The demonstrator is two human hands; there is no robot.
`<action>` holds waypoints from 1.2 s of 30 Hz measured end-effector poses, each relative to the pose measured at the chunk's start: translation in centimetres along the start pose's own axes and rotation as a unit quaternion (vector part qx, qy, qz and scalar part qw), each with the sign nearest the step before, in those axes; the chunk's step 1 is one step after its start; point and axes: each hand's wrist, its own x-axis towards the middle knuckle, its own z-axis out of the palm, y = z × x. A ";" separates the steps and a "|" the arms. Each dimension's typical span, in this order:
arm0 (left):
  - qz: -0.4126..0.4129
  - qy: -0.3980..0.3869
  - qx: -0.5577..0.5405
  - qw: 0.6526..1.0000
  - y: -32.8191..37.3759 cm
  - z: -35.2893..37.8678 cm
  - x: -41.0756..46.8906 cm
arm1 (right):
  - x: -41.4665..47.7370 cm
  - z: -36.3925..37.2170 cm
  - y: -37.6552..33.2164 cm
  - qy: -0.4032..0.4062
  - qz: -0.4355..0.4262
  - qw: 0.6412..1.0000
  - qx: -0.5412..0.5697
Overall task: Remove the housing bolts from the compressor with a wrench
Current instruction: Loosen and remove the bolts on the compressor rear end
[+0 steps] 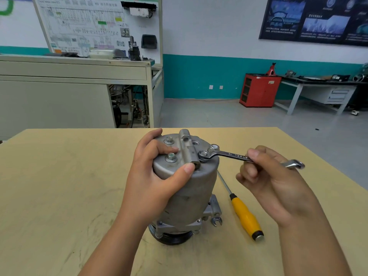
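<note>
**A:** Where's the compressor [191, 192]?

**B:** It stands upright on its pulley end, mid-worktop [59, 196], with the bolted cover facing up. The left grip [159, 172] wraps the top: thumb on the near edge, fingers over the cover.

**A:** And the wrench [229, 155]?

**B:** The right grip [264, 176] pinches its shaft between thumb and curled fingers. The open end pokes out past the hand. The ring end [203, 155] sits on a bolt at the cover's right side, beside the raised lug.

**A:** Which way does it lie?

**B:** The handle runs from that bolt out to the right, roughly level, so the bolt lies left of the right grip. The left is nearer it but is steadying the body. I'd judge loosening means sweeping the handle away from the person. The neighbouring bolt [214, 146] just behind the shaft may limit the swing.

**A:** How far along?

**B:** Early, I'd say. Three other bolts look seated.
</note>
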 end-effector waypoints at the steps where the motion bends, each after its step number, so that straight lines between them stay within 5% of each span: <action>1: 0.001 0.000 0.000 1.000 0.0 0.0 0.0 | 0.7 0.0 0.2 0.000 0.013 1.000 0.015; 7: -0.001 -0.002 0.008 1.000 0.0 0.0 0.0 | 5.2 2.4 1.4 0.092 0.016 0.989 -0.117; 14: 0.005 -0.012 0.008 1.000 -0.1 0.0 0.3 | 8.6 5.0 1.0 -0.051 0.066 0.966 -0.243; 21: 0.003 -0.015 0.006 1.000 -0.1 -0.1 0.3 | 9.7 6.0 0.8 -0.093 0.105 0.976 -0.166; 36: -0.006 -0.015 0.009 1.000 -0.1 -0.2 0.2 | 8.3 3.5 -0.3 0.084 0.101 0.990 0.050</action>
